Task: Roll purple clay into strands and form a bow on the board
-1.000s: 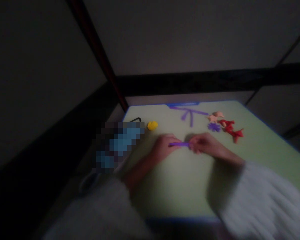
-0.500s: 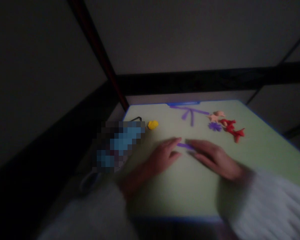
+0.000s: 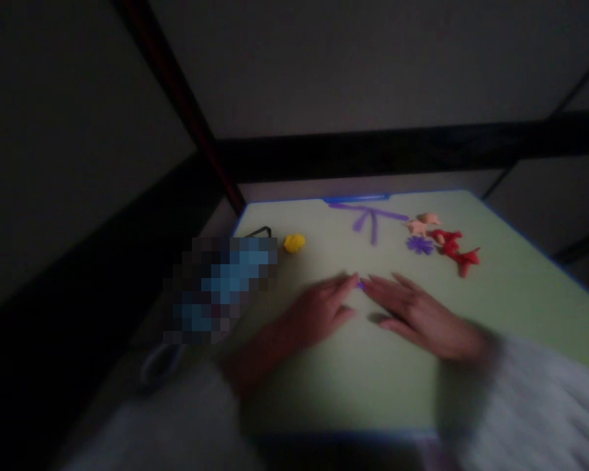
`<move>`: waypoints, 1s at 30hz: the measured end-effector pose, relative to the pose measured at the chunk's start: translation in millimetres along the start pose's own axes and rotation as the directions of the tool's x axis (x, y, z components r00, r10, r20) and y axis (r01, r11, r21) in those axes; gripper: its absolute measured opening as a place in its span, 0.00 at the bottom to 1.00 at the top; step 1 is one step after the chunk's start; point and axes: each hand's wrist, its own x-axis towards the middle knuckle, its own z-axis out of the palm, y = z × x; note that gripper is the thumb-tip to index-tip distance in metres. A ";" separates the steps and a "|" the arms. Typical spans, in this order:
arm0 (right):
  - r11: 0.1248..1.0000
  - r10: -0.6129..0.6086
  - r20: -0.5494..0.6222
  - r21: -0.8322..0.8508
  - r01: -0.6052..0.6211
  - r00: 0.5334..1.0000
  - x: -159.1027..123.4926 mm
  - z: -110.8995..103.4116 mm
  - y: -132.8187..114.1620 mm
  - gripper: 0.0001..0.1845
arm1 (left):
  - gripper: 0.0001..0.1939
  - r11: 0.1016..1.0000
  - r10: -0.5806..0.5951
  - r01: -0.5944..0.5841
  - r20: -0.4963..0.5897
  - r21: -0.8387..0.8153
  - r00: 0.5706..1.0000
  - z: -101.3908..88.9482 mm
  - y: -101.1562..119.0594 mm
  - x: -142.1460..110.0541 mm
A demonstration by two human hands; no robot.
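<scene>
Both hands rest low over the pale green tabletop (image 3: 334,386). Under their fingertips lies a thin purple strip of what looks like modelling clay (image 3: 360,284), mostly covered now. My left hand (image 3: 321,311) has its fingers stretched out, the tips touching the strip's left end. With fingers extended and lying flat, my right hand (image 3: 415,311) covers the strip's right part. Neither hand wraps around anything. Beyond them, longer purple strips (image 3: 373,229) lie in a branching shape near the far edge.
A yellow lump (image 3: 294,243) sits left of the hands. To the right are a purple flower-like piece (image 3: 420,245), pinkish pieces (image 3: 417,226) and red pieces (image 3: 464,260). A blurred-out blue object (image 3: 235,268) is at the left edge. A wall stands behind the table.
My right hand's fingers have spread and now cover more of the purple strip; its fingertips are closer to my left hand's. The view has shifted slightly.
</scene>
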 end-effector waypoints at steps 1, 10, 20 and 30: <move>1.000 -0.001 -0.005 0.002 0.001 1.000 0.3 -0.2 0.1 0.32 | 0.26 1.000 0.012 -0.012 0.005 0.014 1.000 -0.5 0.2 0.3; 1.000 -0.008 -0.009 -0.022 0.008 1.000 1.4 0.8 3.5 0.30 | 0.24 0.994 0.068 -0.071 0.041 0.083 0.997 -3.1 2.6 2.9; 1.000 -0.017 -0.025 0.024 0.018 1.000 2.7 -1.7 1.7 0.28 | 0.27 0.990 0.086 -0.093 0.069 0.110 0.994 -3.8 2.5 1.7; 0.996 -0.065 -0.024 0.060 0.066 0.998 5.5 -4.0 1.0 0.33 | 0.31 0.999 -0.043 0.044 0.047 -0.025 0.998 -3.4 4.2 1.2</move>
